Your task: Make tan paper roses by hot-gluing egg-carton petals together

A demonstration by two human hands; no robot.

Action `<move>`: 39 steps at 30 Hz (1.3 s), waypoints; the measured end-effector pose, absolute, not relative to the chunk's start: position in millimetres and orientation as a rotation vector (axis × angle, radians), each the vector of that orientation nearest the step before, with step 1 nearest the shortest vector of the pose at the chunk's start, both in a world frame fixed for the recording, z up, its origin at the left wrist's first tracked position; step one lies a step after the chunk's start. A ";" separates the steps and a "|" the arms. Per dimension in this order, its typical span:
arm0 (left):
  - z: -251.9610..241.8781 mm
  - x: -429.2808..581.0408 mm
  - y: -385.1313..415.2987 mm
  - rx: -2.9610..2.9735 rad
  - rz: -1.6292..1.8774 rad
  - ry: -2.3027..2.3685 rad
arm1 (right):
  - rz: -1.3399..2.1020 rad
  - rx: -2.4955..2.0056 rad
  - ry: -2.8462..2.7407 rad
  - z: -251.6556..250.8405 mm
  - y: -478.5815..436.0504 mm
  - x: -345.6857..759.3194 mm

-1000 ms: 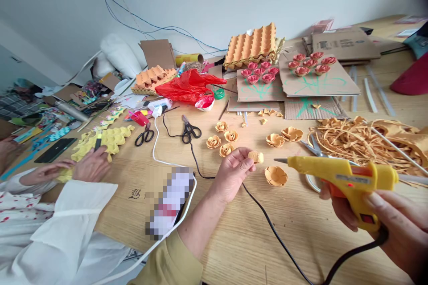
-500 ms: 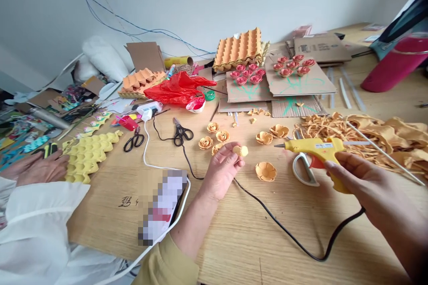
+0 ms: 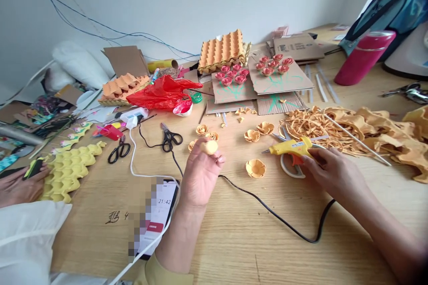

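My left hand (image 3: 200,173) is raised over the wooden table (image 3: 254,249), fingertips pinched on a small rolled orange paper bud (image 3: 209,146). My right hand (image 3: 329,171) grips the handle of a yellow glue gun (image 3: 290,147), which lies low on the table, nozzle pointing left, over the white-handled scissors (image 3: 290,169). An open orange paper flower (image 3: 256,168) lies between my hands. The gun's black cord (image 3: 277,218) loops across the table in front of me.
More orange flowers (image 3: 257,131), a heap of orange cardboard strips (image 3: 354,131), black scissors (image 3: 169,139), a phone (image 3: 157,213), egg trays (image 3: 222,49), pink flowers on cardboard (image 3: 267,75), a red bag (image 3: 160,93). Another person's hand (image 3: 18,185) rests by a yellow egg tray (image 3: 70,167) at the left. Pink bottle (image 3: 363,57) far right.
My right hand has lowered the glue gun away from me down onto the table by the scissors. My left hand has turned the bud upward. The view has swung right.
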State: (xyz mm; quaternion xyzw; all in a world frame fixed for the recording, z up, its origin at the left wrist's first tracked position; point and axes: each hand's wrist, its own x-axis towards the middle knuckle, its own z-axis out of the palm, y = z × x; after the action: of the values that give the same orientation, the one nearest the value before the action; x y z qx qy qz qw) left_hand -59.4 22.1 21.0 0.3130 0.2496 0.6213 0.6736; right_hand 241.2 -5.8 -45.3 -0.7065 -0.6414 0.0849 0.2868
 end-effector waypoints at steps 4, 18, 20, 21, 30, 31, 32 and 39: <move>6.6 -49.6 18.5 1.057 1.320 0.755 | 0.162 -1.918 -1.722 -45.2 -7.5 242.5; -8.6 -22.1 -4.0 2.320 0.984 1.093 | 0.218 -1.066 -2.125 -9.0 -22.0 171.1; -10.2 -22.7 -4.2 2.315 0.994 1.102 | 0.220 -1.060 -2.166 -12.6 -20.3 172.5; -11.1 -23.1 -4.2 2.310 0.996 1.104 | 0.218 -1.060 -2.176 -13.8 -19.8 173.7; -10.3 -26.2 -1.9 2.283 1.083 1.092 | -0.004 -1.073 -2.191 -11.7 -19.6 179.5; -10.4 -27.6 -0.1 2.255 1.109 1.118 | -0.008 -1.091 -2.155 -10.1 -19.7 181.6; -11.1 -29.2 1.9 2.223 1.122 1.153 | 0.001 -1.115 -2.107 -8.2 -20.1 184.1; -32.7 -27.9 11.6 2.138 0.836 1.334 | 0.174 -1.270 -1.852 -0.2 -26.5 193.3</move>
State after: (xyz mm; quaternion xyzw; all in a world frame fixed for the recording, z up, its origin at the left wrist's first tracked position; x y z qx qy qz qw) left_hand -27.9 11.6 -32.7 0.7815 0.4877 0.3055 0.2409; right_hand 193.3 -26.5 -0.2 -0.5091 -0.7422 0.0698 0.4302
